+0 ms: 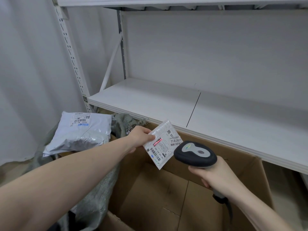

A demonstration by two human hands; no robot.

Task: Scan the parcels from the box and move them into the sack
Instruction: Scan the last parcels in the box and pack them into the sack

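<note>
The cardboard box (160, 197) shows bare where its inside is visible, so this looks like a late parcel. The right hand (215, 177) grips the scanner (195, 153), its red line across the barcode of the small parcel (162, 144) pinched in the outstretched left hand (139, 136). Farther left, a grey parcel (80, 130) lies on the sack (98, 189); the shelf (183, 104) stands beyond

A single wide-angle view looks from the person's head, forward and steeply down. It sits close over the open brown cardboard box (166, 189), which fills the near foreground, with both bare forearms reaching in from the bottom corners. Farther off it faces the white metal shelving (166, 100); a pale curtain (30, 72) closes the left side.
</note>
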